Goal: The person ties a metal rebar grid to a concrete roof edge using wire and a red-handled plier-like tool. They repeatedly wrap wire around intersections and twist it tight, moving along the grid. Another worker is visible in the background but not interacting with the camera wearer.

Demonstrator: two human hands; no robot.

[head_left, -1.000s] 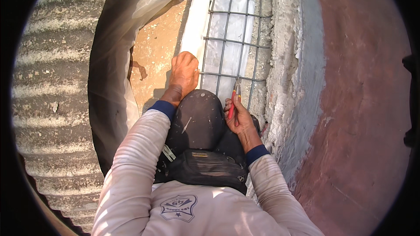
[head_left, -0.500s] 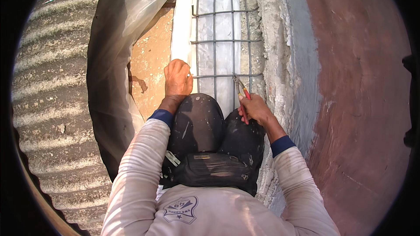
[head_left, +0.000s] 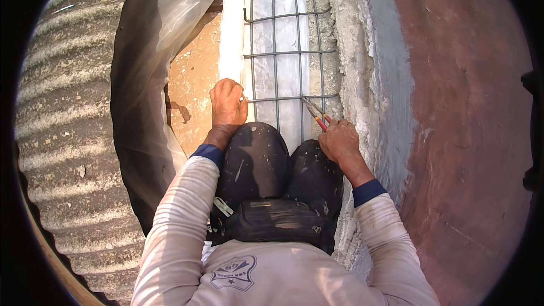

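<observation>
My right hand (head_left: 340,143) is closed around the red handles of metal pincers (head_left: 317,117). Their jaws meet a crossing of the rebar mesh (head_left: 276,54), on the bar nearest my knees. Beside the mesh's left edge, my left hand (head_left: 228,105) is curled over the white-covered board (head_left: 231,51), its fingers bent. A small pale bit shows by its fingertips, too small to name. Clear plastic sheeting (head_left: 292,73) lies under the bars.
Left of the board are a brown panel (head_left: 198,62), a dark plastic sheet (head_left: 141,79) and corrugated roofing (head_left: 73,136). A rough concrete edge (head_left: 357,73) and a reddish-brown wall (head_left: 464,136) run along the right. My knees (head_left: 258,158) are close to the mesh.
My right hand has turned and shifted slightly right, so the pincers' handles slant further right. The jaws stay at the same crossing. My left hand has hardly moved.
</observation>
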